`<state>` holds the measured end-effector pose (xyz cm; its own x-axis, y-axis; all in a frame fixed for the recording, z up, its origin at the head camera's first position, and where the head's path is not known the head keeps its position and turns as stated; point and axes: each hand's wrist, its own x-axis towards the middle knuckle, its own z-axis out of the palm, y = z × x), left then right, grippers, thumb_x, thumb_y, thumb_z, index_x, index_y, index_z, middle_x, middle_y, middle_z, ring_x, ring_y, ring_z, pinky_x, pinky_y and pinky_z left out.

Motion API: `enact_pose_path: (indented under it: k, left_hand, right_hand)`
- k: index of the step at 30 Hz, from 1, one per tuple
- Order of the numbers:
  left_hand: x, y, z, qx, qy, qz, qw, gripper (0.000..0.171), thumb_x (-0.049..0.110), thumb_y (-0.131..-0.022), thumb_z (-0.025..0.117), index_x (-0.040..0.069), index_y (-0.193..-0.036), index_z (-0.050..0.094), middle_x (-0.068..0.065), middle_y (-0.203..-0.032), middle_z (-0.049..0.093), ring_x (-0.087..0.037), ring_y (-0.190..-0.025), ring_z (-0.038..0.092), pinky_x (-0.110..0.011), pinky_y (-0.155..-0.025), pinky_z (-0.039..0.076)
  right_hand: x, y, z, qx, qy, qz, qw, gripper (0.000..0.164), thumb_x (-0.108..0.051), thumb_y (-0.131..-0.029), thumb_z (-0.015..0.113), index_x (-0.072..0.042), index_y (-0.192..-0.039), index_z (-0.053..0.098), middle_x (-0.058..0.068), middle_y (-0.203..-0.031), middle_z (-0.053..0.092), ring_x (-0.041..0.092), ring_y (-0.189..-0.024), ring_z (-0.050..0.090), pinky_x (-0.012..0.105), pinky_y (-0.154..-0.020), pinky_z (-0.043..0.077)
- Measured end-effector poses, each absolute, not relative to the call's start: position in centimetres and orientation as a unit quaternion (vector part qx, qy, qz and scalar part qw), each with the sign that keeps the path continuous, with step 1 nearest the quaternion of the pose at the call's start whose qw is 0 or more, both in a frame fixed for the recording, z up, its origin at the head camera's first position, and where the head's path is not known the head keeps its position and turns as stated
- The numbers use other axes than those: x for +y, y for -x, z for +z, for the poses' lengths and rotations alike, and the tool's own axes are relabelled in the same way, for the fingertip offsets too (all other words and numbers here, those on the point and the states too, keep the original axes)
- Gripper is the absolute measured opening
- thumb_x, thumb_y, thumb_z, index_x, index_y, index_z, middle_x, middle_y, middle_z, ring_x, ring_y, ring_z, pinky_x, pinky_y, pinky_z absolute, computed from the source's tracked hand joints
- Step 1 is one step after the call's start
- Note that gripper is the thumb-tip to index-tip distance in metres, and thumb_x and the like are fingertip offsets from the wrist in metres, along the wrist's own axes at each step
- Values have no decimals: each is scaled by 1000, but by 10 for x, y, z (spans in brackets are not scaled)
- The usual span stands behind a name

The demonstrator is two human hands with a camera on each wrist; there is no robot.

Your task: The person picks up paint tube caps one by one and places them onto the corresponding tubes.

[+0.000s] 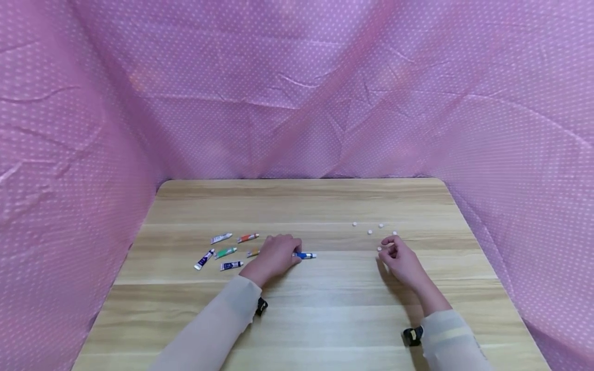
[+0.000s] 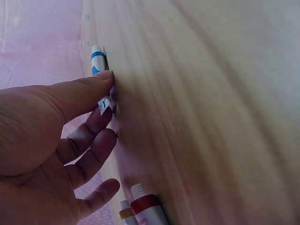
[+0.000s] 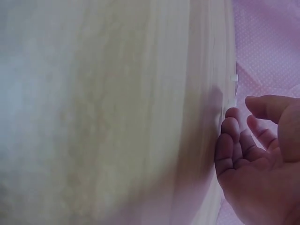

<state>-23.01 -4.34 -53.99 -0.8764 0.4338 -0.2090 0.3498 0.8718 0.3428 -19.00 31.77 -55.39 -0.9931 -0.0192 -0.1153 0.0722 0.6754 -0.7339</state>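
A small blue-and-white paint tube [image 1: 307, 255] lies at the middle of the table, its white tip pointing right. My left hand [image 1: 277, 253] pinches the tube's rear end between thumb and fingers; in the left wrist view the blue-banded tube [image 2: 98, 61] sticks out past the thumb. Near several small white caps [image 1: 369, 232] on the right is my right hand [image 1: 402, 262], its fingers loosely bent. The closest cap [image 1: 379, 249] lies by its fingertips. The right wrist view shows a gap between thumb and fingers, with nothing seen held.
Left of my left hand lie more paint tubes: white [image 1: 221, 238], orange-red [image 1: 248, 238], green [image 1: 225, 253], purple [image 1: 204, 259], dark blue [image 1: 231, 265] and a partly hidden yellow one [image 1: 252, 253]. Pink dotted cloth [image 1: 297, 139] stands around the wooden table [image 1: 297, 203].
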Motion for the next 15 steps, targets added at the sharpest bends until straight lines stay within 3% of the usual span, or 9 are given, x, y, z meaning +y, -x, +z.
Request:
enact_pose_path:
  k: [15]
  left_hand:
    - [-42, 257, -537, 957, -210, 144, 139, 15, 37, -103, 77, 27, -98, 66, 7, -95, 63, -18, -91, 56, -44, -102, 43]
  right_hand:
    - [324, 203, -555, 915, -35, -392, 90, 36, -19, -105, 70, 0, -133, 57, 11, -99, 71, 17, -82, 64, 31, -77, 50]
